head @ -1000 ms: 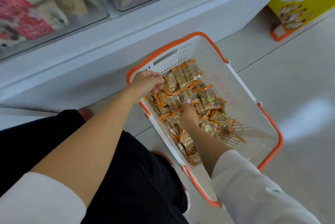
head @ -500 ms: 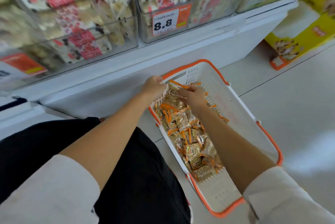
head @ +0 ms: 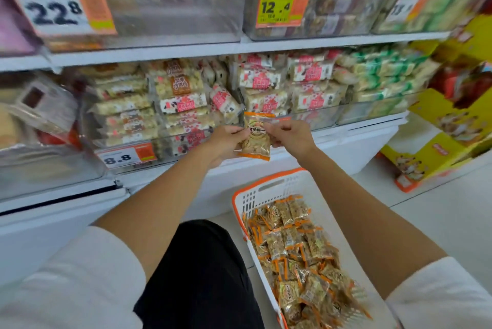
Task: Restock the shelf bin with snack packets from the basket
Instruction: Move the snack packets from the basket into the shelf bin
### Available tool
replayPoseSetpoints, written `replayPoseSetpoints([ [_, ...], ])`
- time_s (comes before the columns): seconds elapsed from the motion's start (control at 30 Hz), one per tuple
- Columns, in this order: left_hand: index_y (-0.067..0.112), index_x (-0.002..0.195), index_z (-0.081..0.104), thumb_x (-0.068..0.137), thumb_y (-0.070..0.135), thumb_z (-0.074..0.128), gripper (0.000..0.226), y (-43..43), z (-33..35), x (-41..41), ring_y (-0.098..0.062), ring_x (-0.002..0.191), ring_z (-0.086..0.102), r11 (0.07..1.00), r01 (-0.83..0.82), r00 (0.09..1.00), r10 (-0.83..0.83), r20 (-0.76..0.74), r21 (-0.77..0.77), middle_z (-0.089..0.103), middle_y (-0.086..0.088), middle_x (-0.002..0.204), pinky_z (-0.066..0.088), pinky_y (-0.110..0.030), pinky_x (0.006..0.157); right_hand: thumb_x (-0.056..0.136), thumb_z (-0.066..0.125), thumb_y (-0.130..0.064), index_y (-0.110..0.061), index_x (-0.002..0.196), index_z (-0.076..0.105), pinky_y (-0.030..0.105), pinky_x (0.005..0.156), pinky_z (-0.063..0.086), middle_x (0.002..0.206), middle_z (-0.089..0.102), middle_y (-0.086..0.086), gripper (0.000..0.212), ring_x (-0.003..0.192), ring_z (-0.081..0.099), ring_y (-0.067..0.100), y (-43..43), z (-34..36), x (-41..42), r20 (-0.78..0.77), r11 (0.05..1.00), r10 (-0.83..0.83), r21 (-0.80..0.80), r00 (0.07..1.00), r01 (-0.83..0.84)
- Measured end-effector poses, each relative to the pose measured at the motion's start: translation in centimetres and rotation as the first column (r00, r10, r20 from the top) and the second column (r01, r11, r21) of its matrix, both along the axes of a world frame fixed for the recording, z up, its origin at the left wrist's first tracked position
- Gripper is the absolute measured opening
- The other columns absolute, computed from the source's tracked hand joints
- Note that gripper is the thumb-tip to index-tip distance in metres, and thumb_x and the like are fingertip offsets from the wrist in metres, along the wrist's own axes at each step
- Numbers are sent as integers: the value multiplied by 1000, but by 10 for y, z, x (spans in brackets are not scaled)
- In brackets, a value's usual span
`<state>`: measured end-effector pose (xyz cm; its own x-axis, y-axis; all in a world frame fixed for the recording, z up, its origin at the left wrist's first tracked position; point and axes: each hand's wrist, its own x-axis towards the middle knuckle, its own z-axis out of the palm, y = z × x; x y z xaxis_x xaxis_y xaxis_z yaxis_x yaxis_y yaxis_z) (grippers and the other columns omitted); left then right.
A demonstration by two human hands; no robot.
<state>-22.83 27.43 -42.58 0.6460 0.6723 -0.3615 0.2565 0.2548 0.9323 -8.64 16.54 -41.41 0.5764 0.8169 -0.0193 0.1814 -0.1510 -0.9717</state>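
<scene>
One orange-edged clear snack packet (head: 256, 139), pinched mid-frame by fingertips of left hand (head: 226, 140) and right hand (head: 292, 136), should be shelved flat.

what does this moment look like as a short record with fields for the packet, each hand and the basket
packet: orange-trimmed, upright, in front of the shelf bins
left hand: pinches its left edge
right hand: pinches its right edge
basket: on the floor, many loose packets inside
</scene>
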Motion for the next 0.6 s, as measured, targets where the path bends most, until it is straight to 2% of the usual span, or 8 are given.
replayPoseSetpoints([
  [0.13, 0, 112, 63, 93, 13, 62, 23, 6, 49, -13, -15, 70, 69, 999, 24, 995, -28, 97, 41, 70, -11, 93, 59, -27, 67, 90, 68, -14, -3, 70, 68, 22, 54, 52, 58, 66, 1, 23, 51, 61, 10, 6, 47, -4, 27, 994, 65, 85, 997, -68],
  [0.27, -2, 117, 64, 89, 16, 69, 34, 22, 100, -22, -22, 85, 70, 988, -21, 995, 5, 101, 156, 71, -15, 105, 59, -34, 80, 88, 70, -16, 6, 78, 69, 34, 60, 56, 63, 66, 9, 24, 55, 62, 20, 21, 92, -11, 79, 981, 64, 179, 995, -78],
  [0.33, -2, 117, 64, 89, 16, 68, 34, 28, 129, -26, -24, 81, 69, 971, -47, 994, 21, 111, 235, 71, -18, 105, 58, -35, 78, 88, 70, -17, 5, 81, 70, 32, 59, 56, 65, 66, 9, 23, 55, 62, 18, 30, 116, -16, 101, 975, 52, 208, 994, -72],
  [0.4, 1, 114, 66, 88, 20, 71, 33, 36, 159, -30, -26, 86, 69, 946, -92, 992, 58, 115, 310, 71, -17, 107, 57, -38, 81, 89, 69, -17, 3, 84, 70, 26, 54, 54, 65, 66, 8, 20, 53, 62, 14, 41, 143, -22, 122, 970, 60, 229, 991, -86],
  [0.5, 6, 99, 68, 89, 22, 70, 19, 54, 203, -39, -23, 93, 67, 909, -156, 984, 109, 141, 386, 70, -15, 110, 57, -33, 78, 89, 70, -15, -2, 89, 67, 23, 54, 53, 72, 67, 8, 13, 56, 62, 13, 58, 182, -31, 151, 957, 134, 239, 980, -167],
  [0.53, 7, 97, 69, 89, 21, 69, 15, 61, 216, -43, -25, 95, 67, 896, -167, 982, 115, 150, 411, 69, -16, 112, 56, -35, 83, 88, 71, -15, -3, 89, 67, 24, 58, 54, 74, 67, 8, 12, 57, 63, 13, 64, 193, -35, 171, 953, 157, 232, 973, -195],
  [0.6, 3, 104, 70, 90, 22, 68, 24, 74, 240, -50, -30, 103, 66, 868, -179, 980, 116, 161, 464, 68, -18, 116, 53, -42, 93, 87, 73, -16, -6, 91, 67, 23, 59, 55, 73, 67, 9, 12, 55, 63, 10, 79, 214, -43, 208, 950, 178, 220, 962, -223],
])
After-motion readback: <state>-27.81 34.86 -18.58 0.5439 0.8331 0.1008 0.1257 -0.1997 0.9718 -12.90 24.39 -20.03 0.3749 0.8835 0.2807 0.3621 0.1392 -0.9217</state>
